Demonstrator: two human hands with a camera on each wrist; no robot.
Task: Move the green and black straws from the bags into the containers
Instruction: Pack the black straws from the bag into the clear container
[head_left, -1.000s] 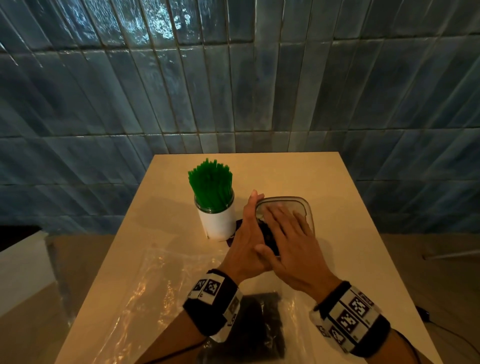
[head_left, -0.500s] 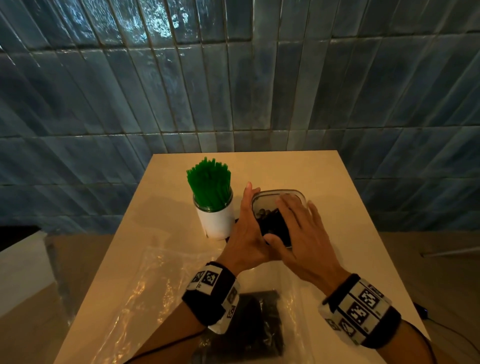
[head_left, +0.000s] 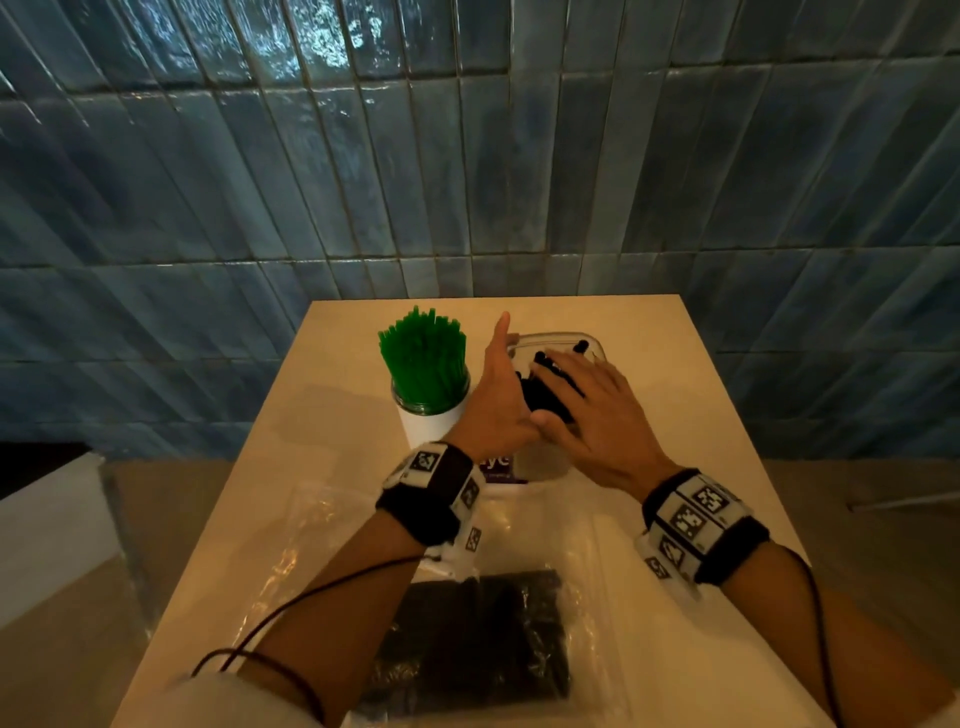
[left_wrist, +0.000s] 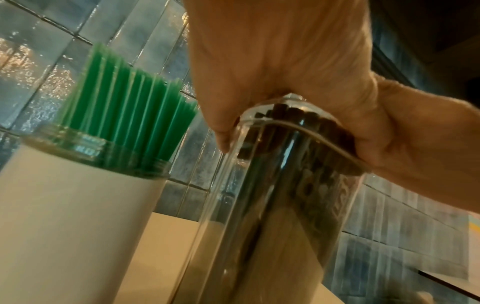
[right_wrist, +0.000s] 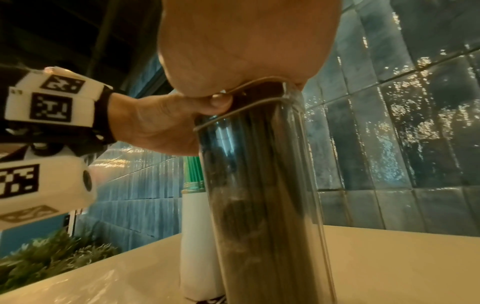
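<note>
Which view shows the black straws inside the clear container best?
Left wrist: the black straws show through the clear container, tips up at the rim under the right hand. Right wrist shows only a dark mass behind the glass. Head shows just tips between the hands, plus more black straws still bagged.

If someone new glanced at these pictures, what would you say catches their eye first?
Probably the bright green straws bristling from the white jar at the table's far middle. Just right of it, the left hand and right hand meet over the clear container packed with black straws. Nearer, more dark straws lie in a plastic bag.
</note>
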